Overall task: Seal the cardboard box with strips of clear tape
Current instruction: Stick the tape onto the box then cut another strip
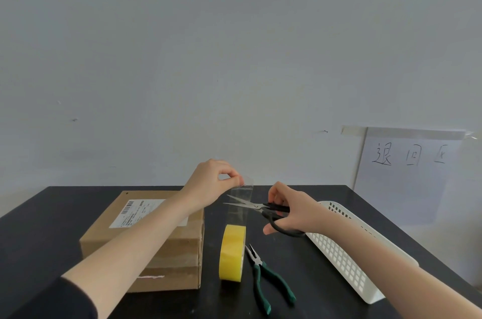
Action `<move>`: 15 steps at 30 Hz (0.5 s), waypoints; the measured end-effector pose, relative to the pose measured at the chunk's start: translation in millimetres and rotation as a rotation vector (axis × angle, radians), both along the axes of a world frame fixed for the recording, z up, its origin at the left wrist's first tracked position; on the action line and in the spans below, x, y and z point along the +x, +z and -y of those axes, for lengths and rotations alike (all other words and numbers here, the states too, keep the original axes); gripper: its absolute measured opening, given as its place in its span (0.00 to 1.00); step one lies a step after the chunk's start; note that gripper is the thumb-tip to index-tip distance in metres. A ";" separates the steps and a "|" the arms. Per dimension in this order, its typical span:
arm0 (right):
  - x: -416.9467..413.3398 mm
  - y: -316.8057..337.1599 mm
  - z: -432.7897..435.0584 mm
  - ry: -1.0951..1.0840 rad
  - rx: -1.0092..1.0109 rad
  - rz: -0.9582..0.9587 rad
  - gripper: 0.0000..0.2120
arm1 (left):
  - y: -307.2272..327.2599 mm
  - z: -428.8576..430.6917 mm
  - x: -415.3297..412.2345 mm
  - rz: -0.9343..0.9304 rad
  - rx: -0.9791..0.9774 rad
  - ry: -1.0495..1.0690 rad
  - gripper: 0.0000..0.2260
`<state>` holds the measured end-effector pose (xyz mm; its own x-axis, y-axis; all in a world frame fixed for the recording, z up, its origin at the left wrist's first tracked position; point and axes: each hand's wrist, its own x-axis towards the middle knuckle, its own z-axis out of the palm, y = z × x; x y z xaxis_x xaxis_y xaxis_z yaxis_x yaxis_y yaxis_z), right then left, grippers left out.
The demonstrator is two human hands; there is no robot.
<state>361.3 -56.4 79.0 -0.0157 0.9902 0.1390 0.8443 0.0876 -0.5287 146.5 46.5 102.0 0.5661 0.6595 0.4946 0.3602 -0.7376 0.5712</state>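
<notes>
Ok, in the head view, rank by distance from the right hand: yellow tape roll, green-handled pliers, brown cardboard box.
From the right hand:
1. Yellow tape roll, just below-left, standing on edge.
2. Green-handled pliers, lying nearer the camera.
3. Brown cardboard box, far left, beyond the roll.

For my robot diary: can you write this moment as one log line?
left hand: pinches tape strip up | right hand: open scissors at strip | tape roll: upright beside box

Soft, even daylight fills the scene, leaving the wall [234, 58] dull grey. The black tabletop [313, 279] shows faint sheen and weak shadows. Wide-angle bending curves its edges; focus stays sharp.
</notes>
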 end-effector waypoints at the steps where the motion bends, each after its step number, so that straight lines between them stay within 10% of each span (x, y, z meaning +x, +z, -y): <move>1: 0.4 -0.1 -0.3 -0.003 0.008 0.001 0.27 | -0.1 0.1 -0.3 0.000 0.000 0.001 0.07; 15: 5.3 -12.4 -0.6 -0.049 0.031 0.054 0.24 | -2.0 1.2 1.8 0.173 -0.025 0.078 0.07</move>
